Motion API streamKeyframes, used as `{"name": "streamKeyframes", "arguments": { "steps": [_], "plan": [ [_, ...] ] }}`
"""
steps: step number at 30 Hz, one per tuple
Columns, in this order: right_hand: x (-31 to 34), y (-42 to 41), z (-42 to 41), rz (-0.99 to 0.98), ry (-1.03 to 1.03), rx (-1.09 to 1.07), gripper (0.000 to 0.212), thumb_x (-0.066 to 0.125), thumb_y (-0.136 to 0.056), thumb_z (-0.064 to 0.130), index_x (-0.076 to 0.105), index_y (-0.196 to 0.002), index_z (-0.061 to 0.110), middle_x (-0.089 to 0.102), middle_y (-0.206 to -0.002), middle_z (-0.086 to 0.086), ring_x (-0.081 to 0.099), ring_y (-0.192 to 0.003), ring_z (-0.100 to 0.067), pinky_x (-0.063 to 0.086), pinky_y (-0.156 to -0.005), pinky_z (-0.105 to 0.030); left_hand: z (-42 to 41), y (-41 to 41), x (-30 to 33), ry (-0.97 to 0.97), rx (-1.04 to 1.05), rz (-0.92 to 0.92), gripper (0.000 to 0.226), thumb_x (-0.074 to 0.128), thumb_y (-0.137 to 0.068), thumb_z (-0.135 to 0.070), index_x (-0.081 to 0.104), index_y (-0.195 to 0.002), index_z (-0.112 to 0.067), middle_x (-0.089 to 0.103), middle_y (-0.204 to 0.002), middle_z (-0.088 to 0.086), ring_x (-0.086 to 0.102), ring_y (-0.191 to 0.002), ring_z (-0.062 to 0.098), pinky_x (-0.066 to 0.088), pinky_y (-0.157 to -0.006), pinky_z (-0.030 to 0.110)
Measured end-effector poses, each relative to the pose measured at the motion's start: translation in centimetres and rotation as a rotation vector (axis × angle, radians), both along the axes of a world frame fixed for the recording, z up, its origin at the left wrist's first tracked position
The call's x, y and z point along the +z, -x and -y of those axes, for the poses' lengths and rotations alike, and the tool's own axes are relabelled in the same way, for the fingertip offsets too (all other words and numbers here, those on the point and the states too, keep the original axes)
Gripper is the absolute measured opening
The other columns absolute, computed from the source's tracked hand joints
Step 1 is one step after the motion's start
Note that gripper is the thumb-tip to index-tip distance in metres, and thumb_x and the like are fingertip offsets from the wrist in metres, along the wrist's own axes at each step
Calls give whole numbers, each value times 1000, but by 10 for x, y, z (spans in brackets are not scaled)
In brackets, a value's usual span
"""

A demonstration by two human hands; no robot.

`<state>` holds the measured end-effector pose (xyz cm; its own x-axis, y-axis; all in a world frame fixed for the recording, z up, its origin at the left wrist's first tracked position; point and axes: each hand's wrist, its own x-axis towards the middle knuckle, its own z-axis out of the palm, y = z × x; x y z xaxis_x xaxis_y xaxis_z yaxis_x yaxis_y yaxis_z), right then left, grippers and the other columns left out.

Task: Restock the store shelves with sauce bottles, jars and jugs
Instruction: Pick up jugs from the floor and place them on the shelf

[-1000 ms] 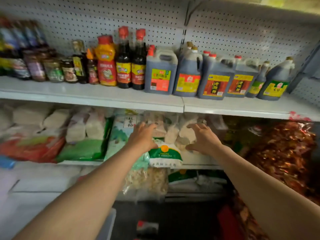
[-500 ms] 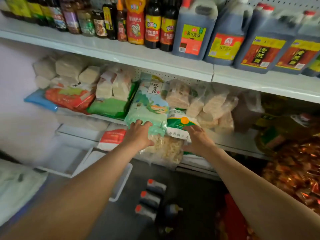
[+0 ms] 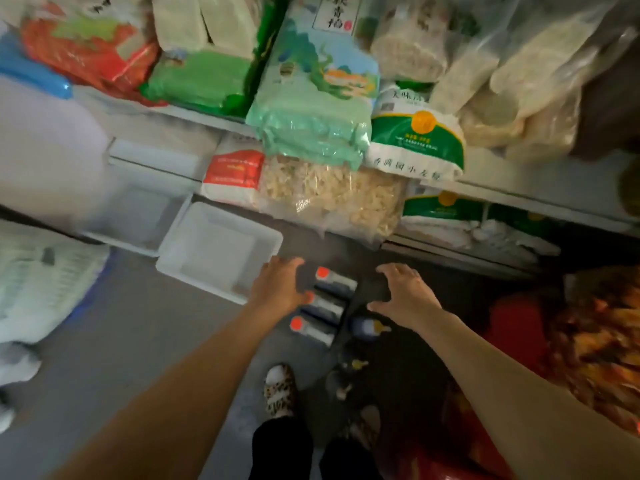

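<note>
Fingers point(image 3: 393, 271) of the right hand point(image 3: 407, 296) are spread apart and hold nothing; the palm faces down over the dark floor point(image 3: 173, 323). Fingers of the left hand point(image 3: 278, 289) are likewise apart and empty, curved downward.

Position of the task items:
- Three sauce bottles with red caps point(image 3: 323, 301) lie on their sides on the floor, stacked in a row one behind another, caps pointing left.
- The left hand hovers over the cap ends of the upper two bottles and partly hides them. Contact cannot be confirmed owing to motion blur.
- The right hand is just to the right of this row, apart from it.
- A dark bottle with a yellow tip point(image 3: 369, 329) lies on the floor just below the right hand, near the wrist. Further small bottles nearer the feet are too dark to identify.

Surroundings:
- A white plastic tray point(image 3: 221, 252) sits on the floor immediately left of the left hand.
- A shelf edge point(image 3: 536, 194) runs above both hands, loaded with bagged dry goods; a pale green bag point(image 3: 311, 109) overhangs it.
- A leopard-print slipper point(image 3: 280, 389) is visible between the forearms.
</note>
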<state>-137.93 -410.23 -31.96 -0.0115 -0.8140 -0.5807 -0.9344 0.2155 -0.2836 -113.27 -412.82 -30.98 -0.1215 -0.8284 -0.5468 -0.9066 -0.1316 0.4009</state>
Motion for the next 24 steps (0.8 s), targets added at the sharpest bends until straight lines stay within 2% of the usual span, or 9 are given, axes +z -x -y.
{"name": "streamKeyframes", "arguments": {
  "steps": [5, 10, 13, 16, 18, 21, 24],
  "plan": [
    [-106, -22, -15, 85, -119, -110, 72, 74, -83, 50, 43, -144, 27, 43, -146, -2, 42, -134, -25, 44, -107, -41, 0, -18, -107, -70, 2, -32, 77, 81, -79, -35, 47, -145, -16, 50, -138, 16, 49, -127, 33, 37, -106, 38],
    [-215, -45, -34, 211, -178, -307, 59, 70, -86, 55, 52, -134, 25, 55, -130, -1, 53, -119, -23, 44, -94, -35, -12, -36, -216, -154, 46, -108, 74, 80, -81, -33, 47, -144, -12, 51, -141, 13, 49, -129, 28, 37, -101, 32],
    [-274, -56, -50, 320, -196, -451, 57, 67, -88, 54, 53, -135, 25, 56, -129, -1, 53, -120, -23, 43, -87, -30, -23, -42, -279, -211, 74, -152, 73, 78, -83, -37, 47, -145, -13, 52, -142, 11, 50, -129, 25, 36, -96, 25],
    [-326, -68, -64, 430, -260, -622, 55, 66, -89, 55, 52, -137, 33, 53, -127, 4, 52, -123, -22, 46, -88, -31, -32, -45, -336, -274, 113, -208, 76, 79, -82, -37, 44, -147, -14, 51, -145, 8, 51, -128, 24, 35, -94, 21],
    [-357, -74, -74, 484, -297, -694, 53, 65, -89, 56, 53, -136, 36, 51, -127, 6, 49, -126, -19, 42, -91, -29, -36, -46, -368, -293, 135, -257, 76, 79, -82, -33, 44, -147, -16, 50, -145, 5, 49, -130, 22, 35, -96, 21],
    [-398, -86, -89, 513, -262, -720, 47, 65, -90, 52, 57, -134, 34, 52, -133, 7, 49, -126, -16, 38, -87, -19, -40, -46, -408, -353, 142, -319, 80, 81, -80, -32, 40, -149, -21, 47, -148, 2, 45, -133, 18, 37, -107, 31],
    [-428, -96, -103, 573, -181, -770, 37, 71, -89, 41, 64, -124, 31, 51, -132, 5, 51, -118, -12, 38, -71, 0, -43, -44, -441, -360, 106, -303, 84, 84, -77, -33, 41, -149, -25, 53, -143, 2, 50, -129, 18, 38, -108, 30]
  ]
}}
